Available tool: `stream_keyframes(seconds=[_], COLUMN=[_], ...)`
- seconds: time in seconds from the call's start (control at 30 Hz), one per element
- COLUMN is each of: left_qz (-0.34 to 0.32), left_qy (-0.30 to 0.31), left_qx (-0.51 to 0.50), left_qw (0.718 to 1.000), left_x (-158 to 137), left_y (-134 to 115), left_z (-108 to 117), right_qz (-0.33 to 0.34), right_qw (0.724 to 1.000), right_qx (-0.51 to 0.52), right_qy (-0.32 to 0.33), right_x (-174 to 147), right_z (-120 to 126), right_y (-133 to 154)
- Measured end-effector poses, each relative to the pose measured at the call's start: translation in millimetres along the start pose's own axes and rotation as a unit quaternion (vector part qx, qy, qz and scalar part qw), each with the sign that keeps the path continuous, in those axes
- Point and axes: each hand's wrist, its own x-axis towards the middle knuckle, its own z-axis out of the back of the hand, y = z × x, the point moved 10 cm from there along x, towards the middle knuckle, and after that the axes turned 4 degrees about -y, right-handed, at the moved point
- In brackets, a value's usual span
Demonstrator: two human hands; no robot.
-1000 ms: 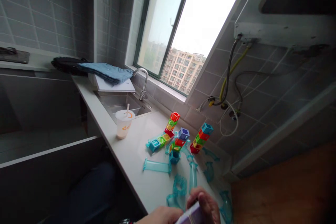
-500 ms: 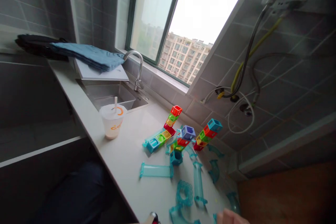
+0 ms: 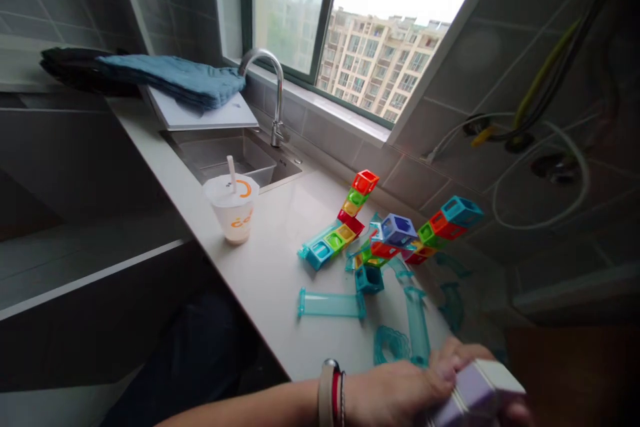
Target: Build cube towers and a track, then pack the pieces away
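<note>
My left hand (image 3: 400,387), with a watch and bracelets (image 3: 334,393) at its wrist, reaches in from the lower left. Its fingers are closed on a purple and white block-shaped object (image 3: 475,390), whose kind I cannot make out. My right hand (image 3: 517,411) shows only in part at the object's right side, its fingers pressed against it. Just beyond the hands lie a translucent teal ring piece (image 3: 391,345) and a teal track piece (image 3: 417,327). Farther back stand stacks of colourful cube blocks, with a purple cube (image 3: 398,229) on the middle one.
A flat teal piece (image 3: 331,304) lies near the counter's front edge. To the left stands a drink cup (image 3: 233,210) with a straw, beside the sink (image 3: 225,153) and faucet (image 3: 278,100). Folded blue cloth (image 3: 175,77) rests on a white box. Hoses and cables hang at the right wall.
Both hands have come up into view at the lower right, now with the purple and white object between them. The view has shifted, so the counter's things appear farther right and higher.
</note>
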Motion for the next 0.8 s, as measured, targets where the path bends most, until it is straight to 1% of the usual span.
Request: stream_keyframes(seconds=[0.03, 0.07, 0.1, 0.13, 0.17, 0.2, 0.23, 0.27, 0.4, 0.47, 0.57, 0.7, 0.8], left_qz=[0.051, 0.087, 0.091, 0.079, 0.06, 0.041, 0.023, 0.007, -0.05, -0.083, -0.111, -0.087, -0.087], left_qy=[-0.014, -0.025, -0.04, -0.046, -0.04, -0.039, -0.05, -0.058, -0.124, -0.143, -0.139, -0.123, -0.114], left_qx=[-0.024, -0.048, -0.062, -0.069, -0.066, -0.063, -0.065, -0.062, -0.02, 0.009, 0.033, 0.043, 0.043], left_qw=[0.998, 0.995, 0.993, 0.993, 0.995, 0.996, 0.996, 0.996, 0.991, 0.986, 0.984, 0.988, 0.989], left_x=[-1.8, -3.6, -4.2, -3.7, -2.8, -1.6, -0.6, 0.3, 1.1, 1.0, 1.1, -0.1, 0.9], left_y=[2.8, 1.0, -8.0, -20.4, -33.8, -45.9, -56.1, -63.9, -77.5, -82.4, -89.1, -90.8, -91.7], left_z=[3.4, 7.2, 13.4, 18.9, 22.5, 26.3, 31.4, 34.6, 43.6, 44.7, 45.3, 47.2, 46.4], right_qz=[-0.034, -0.059, -0.042, -0.031, -0.021, -0.017, -0.013, -0.001, 0.03, 0.036, 0.055, 0.106, 0.127], right_qw=[0.999, 0.998, 0.998, 0.998, 0.999, 0.999, 0.998, 0.998, 0.998, 0.997, 0.993, 0.983, 0.97], right_qx=[-0.005, -0.011, -0.005, -0.009, -0.017, -0.03, -0.041, -0.042, -0.033, -0.049, -0.086, -0.131, -0.186], right_qy=[-0.009, -0.016, -0.044, -0.051, -0.039, -0.003, 0.034, 0.046, 0.041, 0.045, 0.056, 0.077, 0.086], right_x=[5.0, 11.5, 20.2, 29.8, 39.9, 49.6, 57.7, 65.1, 83.4, 89.4, 97.3, 99.8, 97.7], right_z=[-8.1, -17.6, -23.5, -32.8, -45.0, -59.8, -73.3, -79.7, -86.3, -90.3, -98.3, -106.9, -106.3], right_y=[1.1, 4.2, 15.3, 24.5, 32.4, 37.9, 42.7, 48.5, 64.4, 68.2, 75.3, 88.0, 91.1])
